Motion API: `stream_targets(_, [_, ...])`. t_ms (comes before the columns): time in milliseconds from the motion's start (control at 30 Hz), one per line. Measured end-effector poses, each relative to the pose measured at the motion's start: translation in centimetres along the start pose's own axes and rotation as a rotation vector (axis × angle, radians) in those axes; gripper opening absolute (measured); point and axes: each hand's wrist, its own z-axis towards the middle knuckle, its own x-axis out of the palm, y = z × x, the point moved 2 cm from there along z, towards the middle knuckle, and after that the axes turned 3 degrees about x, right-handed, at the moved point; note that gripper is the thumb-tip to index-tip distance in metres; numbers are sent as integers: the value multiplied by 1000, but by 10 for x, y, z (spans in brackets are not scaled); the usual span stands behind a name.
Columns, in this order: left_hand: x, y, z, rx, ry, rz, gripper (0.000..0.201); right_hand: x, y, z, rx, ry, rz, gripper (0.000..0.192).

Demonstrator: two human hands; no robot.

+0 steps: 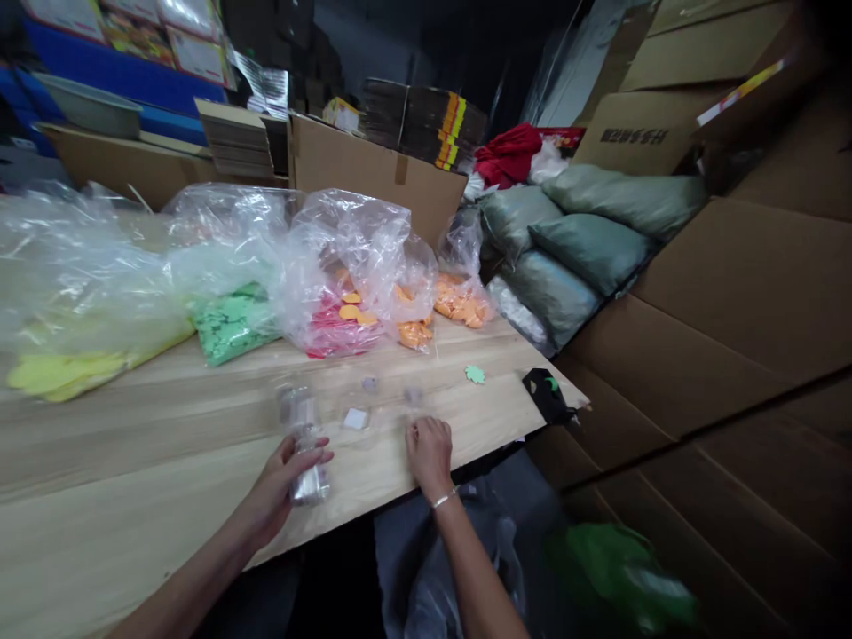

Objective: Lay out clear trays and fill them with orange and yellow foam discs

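Observation:
My left hand (283,479) is wrapped round a bundle of clear plastic pieces (311,486), which look like small bags or boxes; blur hides their exact kind. More clear plastic (299,408) sticks out beyond its fingers. To the right, my right hand (429,451) rests low over the wood with its fingers curled in, and whatever they may hold is hidden. Just past its knuckles lies a blurred clear packet (413,392). Between the hands are a small white square (356,418) in clear plastic and a purplish piece (369,384).
Plastic bags of yellow (67,373), green (236,319), pink (336,328) and orange pieces (459,302) line the back of the wooden table (166,444). A green scalloped piece (475,374) and a black tape dispenser (547,397) lie right. Cardboard boxes (745,302) stand beyond the right edge.

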Motion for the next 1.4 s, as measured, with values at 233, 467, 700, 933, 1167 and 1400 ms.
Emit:
stream_targets(233, [16, 10, -17, 123, -76, 29, 75, 9, 82, -55, -11, 518, 803, 33])
stream_targets(467, [-11, 6, -11, -96, 38, -243, 49, 15, 77, -46, 237, 555, 1142, 44])
stream_targets(700, [-90, -19, 20, -58, -130, -400, 21, -24, -42, 85, 57, 11, 63, 21])
stream_targets(933, [-46, 0, -3, 70, -196, -237, 47, 15, 58, 13, -137, 318, 587, 18])
stream_targets(1167, [-31, -4, -15, 82, -143, -180, 55, 46, 151, -56, 90, 840, 1215, 32])
stream_targets(1400, [-130, -29, 17, 130, -281, -70, 22, 100, 191, -28, -2, 566, 744, 15])
